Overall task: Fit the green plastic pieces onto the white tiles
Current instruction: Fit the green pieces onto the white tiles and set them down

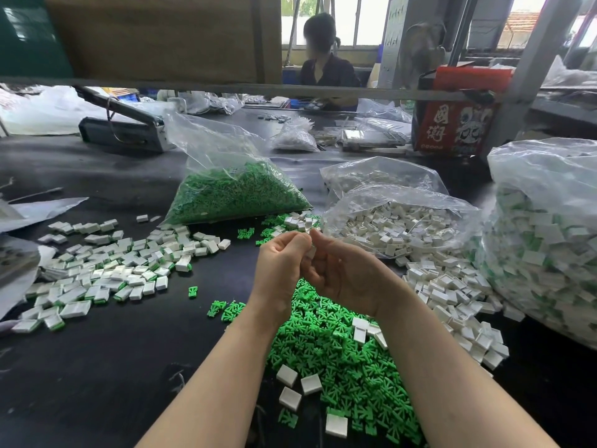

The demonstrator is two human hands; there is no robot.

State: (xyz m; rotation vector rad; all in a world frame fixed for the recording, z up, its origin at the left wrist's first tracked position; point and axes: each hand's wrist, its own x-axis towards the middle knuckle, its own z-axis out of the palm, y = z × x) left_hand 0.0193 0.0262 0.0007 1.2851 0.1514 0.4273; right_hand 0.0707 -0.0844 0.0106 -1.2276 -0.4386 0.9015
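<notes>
- Head view: black worktable point(113, 367) spans the whole frame, strewn with small parts.
- Big clear bag of finished tiles point(546, 240), white with green showing, stands at far right edge.
- Clear bag of green plastic pieces point(235, 192) lies centre-far; an open bag of white tiles point(397, 221) lies just right of it, tiles spilling toward the near side.
- Loose heap of green pieces point(339, 357) lies near-centre under both forearms, a few white tiles on top.
- Spread of assembled tiles point(106, 270), white with green edges, lies left.
- Red printed box point(452, 124) stands far right; a second person point(326, 63) sits beyond the table.
- Left hand point(281, 266) and right hand point(345, 270) are raised together above the green heap, fingertips meeting.
- One white tile point(312, 252) is pinched between both hands' curled fingers; can't tell whether a green piece is on it.
</notes>
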